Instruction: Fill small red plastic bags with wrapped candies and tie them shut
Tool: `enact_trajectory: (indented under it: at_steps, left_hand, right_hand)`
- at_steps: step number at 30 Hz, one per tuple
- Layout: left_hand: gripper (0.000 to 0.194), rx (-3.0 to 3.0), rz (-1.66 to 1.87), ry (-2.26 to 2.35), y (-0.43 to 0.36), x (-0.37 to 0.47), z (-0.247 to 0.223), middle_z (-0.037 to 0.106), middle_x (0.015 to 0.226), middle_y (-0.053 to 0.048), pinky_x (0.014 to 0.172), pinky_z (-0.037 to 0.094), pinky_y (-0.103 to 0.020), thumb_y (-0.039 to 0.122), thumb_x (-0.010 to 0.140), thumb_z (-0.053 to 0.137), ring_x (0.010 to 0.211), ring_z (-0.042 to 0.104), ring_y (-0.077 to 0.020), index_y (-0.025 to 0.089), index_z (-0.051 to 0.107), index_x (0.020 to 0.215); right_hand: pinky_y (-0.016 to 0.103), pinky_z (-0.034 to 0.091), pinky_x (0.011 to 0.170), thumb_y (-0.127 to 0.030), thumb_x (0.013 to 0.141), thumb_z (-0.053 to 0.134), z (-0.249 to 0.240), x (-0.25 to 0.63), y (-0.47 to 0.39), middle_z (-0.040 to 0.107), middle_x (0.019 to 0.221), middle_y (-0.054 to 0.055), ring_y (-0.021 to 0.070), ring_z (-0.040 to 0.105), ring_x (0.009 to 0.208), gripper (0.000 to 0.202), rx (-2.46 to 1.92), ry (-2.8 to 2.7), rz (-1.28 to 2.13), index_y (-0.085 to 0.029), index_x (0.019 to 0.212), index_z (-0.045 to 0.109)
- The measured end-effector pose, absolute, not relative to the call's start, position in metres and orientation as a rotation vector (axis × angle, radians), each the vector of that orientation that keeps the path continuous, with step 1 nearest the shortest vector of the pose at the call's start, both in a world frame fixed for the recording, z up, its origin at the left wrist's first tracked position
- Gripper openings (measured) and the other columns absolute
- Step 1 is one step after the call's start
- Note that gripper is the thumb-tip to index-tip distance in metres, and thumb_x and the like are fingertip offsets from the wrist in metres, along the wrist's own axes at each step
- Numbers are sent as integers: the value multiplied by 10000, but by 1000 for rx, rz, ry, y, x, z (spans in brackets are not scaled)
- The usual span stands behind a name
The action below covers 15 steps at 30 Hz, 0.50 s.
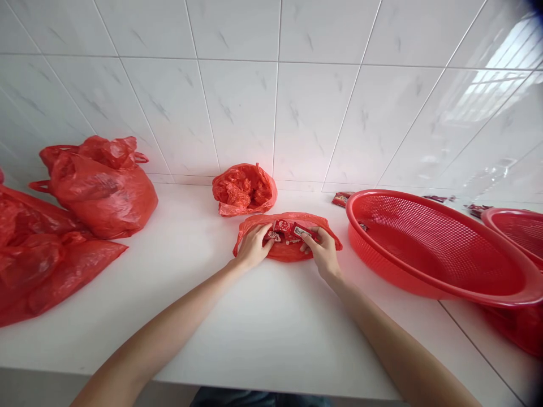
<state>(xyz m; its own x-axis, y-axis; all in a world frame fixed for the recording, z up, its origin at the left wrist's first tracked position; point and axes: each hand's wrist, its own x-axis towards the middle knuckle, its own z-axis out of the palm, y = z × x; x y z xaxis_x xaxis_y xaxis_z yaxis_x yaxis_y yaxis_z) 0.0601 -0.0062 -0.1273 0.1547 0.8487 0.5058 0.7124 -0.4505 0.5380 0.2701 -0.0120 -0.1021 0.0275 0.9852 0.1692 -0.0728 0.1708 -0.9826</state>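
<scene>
A red plastic bag (288,254) lies with its mouth spread on the white counter, and several small red packets (283,226) with white printing show inside. Over the bag's left part, my left hand (253,247) is closed, thumb and fingers around a red packet (274,236) with a white label. My right hand (326,252) reaches into the right side and pinches another red packet (300,230) with a white label between thumb and fingers. The fingertips of both hands are partly hidden by the packets and the bag.
Behind sits a crumpled open red bag (245,189). Tied red bags (104,186) stand at the left. A large red perforated basket (392,268) is on the right, with a second basket (515,229) beyond it. Loose packets (340,199) and a clear bottle (487,178) lie by the tiled wall.
</scene>
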Motion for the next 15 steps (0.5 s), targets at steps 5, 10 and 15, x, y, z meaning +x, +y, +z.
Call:
enact_trajectory:
  at_steps: [5, 10, 15]
  left_hand:
    - [416, 2211, 1150, 1634, -11, 63, -122, 699, 1078, -81, 921, 517, -401, 286, 828, 633, 1011, 653, -254, 203, 588, 1233]
    - [336, 2137, 1077, 1819, 1, 67, -112, 693, 1097, -115, 910, 501, -399, 225, 840, 572, 1040, 644, -276, 184, 611, 1170]
    - [184, 2132, 915, 1812, 23, 69, -102, 730, 916, -112, 733, 507, -362, 211, 788, 610, 860, 674, -291, 180, 688, 952]
  right_hand:
    - [307, 449, 569, -491, 720, 767, -101, 269, -13, 645, 631, -5, 162, 573, 552, 371, -1019, -1192, 1116, -204, 900, 618]
    - [298, 445, 554, -464, 730, 757, -100, 269, -14, 605, 589, -20, 155, 554, 549, 333, -1031, -1201, 1113, -200, 868, 610]
    - [287, 450, 535, -470, 728, 746, -99, 268, -14, 605, 591, -20, 149, 552, 545, 344, -1033, -1205, 1118, -192, 868, 600]
